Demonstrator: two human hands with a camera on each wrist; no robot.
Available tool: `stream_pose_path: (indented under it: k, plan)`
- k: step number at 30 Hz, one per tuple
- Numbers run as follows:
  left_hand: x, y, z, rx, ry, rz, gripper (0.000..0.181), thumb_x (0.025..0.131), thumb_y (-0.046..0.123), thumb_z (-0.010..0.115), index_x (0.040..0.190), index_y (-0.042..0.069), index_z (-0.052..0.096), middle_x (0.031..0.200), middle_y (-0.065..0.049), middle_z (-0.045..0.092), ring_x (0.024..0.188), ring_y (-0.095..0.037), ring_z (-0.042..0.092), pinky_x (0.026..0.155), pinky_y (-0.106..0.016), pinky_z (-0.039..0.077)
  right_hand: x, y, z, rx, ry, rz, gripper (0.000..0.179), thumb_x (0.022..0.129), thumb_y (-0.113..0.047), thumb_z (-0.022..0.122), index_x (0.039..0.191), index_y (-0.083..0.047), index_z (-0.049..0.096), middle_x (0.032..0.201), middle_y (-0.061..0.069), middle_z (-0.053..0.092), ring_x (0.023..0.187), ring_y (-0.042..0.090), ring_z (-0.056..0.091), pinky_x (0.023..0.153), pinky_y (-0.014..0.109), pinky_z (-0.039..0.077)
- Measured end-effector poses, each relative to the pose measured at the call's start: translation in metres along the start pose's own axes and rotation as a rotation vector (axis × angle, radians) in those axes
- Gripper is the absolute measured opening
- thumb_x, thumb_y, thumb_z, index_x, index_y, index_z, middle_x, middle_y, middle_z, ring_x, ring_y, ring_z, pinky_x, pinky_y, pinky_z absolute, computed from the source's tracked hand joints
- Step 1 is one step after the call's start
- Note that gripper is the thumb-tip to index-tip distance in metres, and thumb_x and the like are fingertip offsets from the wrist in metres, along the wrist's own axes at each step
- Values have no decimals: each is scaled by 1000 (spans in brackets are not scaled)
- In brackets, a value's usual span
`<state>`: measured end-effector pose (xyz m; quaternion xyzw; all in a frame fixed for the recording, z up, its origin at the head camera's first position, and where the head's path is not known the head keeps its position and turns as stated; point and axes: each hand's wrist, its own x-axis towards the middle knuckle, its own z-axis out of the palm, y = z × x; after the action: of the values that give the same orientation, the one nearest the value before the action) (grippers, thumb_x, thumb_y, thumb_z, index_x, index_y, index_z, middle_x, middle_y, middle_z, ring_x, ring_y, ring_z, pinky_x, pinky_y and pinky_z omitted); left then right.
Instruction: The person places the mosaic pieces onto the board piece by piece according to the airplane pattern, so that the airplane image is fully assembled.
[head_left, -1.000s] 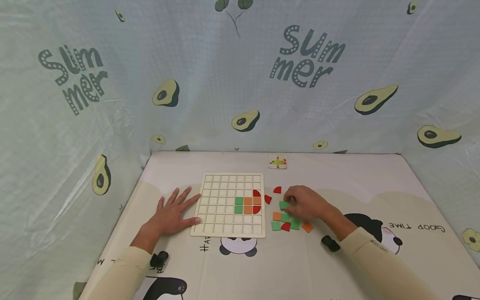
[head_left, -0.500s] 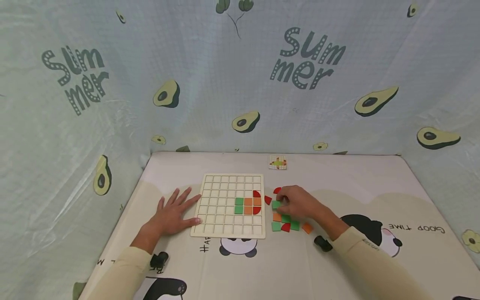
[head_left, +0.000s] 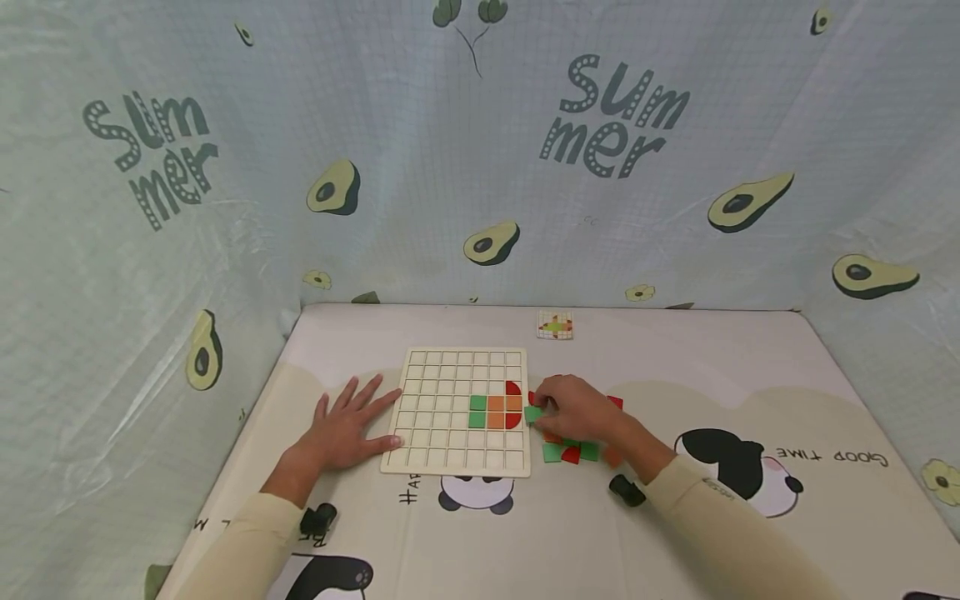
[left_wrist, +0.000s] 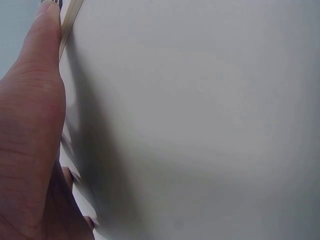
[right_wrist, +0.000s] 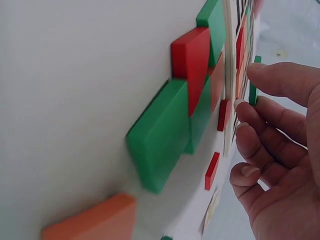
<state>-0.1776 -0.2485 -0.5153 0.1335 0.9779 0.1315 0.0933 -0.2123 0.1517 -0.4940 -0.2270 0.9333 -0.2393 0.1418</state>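
My right hand (head_left: 581,410) pinches a green square tile (head_left: 533,415) between thumb and fingers, close to the right edge of the wooden grid board (head_left: 435,457). In the right wrist view that green tile (right_wrist: 254,80) stands on edge between thumb and fingertips. On the board's right part lie green squares (head_left: 477,411), orange squares (head_left: 496,411) and red quarter-round tiles (head_left: 513,421). My left hand (head_left: 341,433) lies flat with fingers spread, thumb and index fingertip at the board's left edge. The left wrist view shows mostly the thumb side of the left hand (left_wrist: 32,120).
Right of the board lie loose green (head_left: 552,452), red (head_left: 572,454) and orange (head_left: 613,457) tiles, partly under the right hand. A small pattern card (head_left: 555,326) lies behind. A printed cloth wall (head_left: 420,283) borders the table at the back.
My right hand has moved left with the green tile, from the loose pile to the board's right edge. The left hand and the board stay in place.
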Motion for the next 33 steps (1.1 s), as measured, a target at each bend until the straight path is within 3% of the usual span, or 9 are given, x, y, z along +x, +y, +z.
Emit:
stream_pose_path:
  k: [19, 29, 33]
  plan:
    - [-2, 1, -2, -3, 9, 7, 79, 93, 63, 66, 160, 28, 42, 174, -12, 24, 160, -50, 15, 118, -82, 10, 13, -16, 10, 14, 28, -94, 16, 91, -20, 79, 103, -10, 73, 91, -5, 65, 82, 11, 55, 76, 27, 49]
    - [-3, 1, -2, -4, 9, 4, 79, 93, 64, 65, 160, 28, 42, 174, -12, 24, 160, -50, 16, 118, -82, 10, 19, -27, 16, 35, 51, -80, 17, 91, -22, 80, 102, -10, 74, 85, -4, 63, 78, 12, 54, 70, 26, 47]
    - [-2, 1, -2, 4, 14, 8, 79, 93, 64, 65, 160, 28, 42, 174, -12, 25, 160, -50, 16, 118, -82, 11, 22, -30, 19, 16, 61, -88, 18, 91, -23, 81, 103, -11, 74, 87, -5, 65, 80, 11, 54, 73, 27, 48]
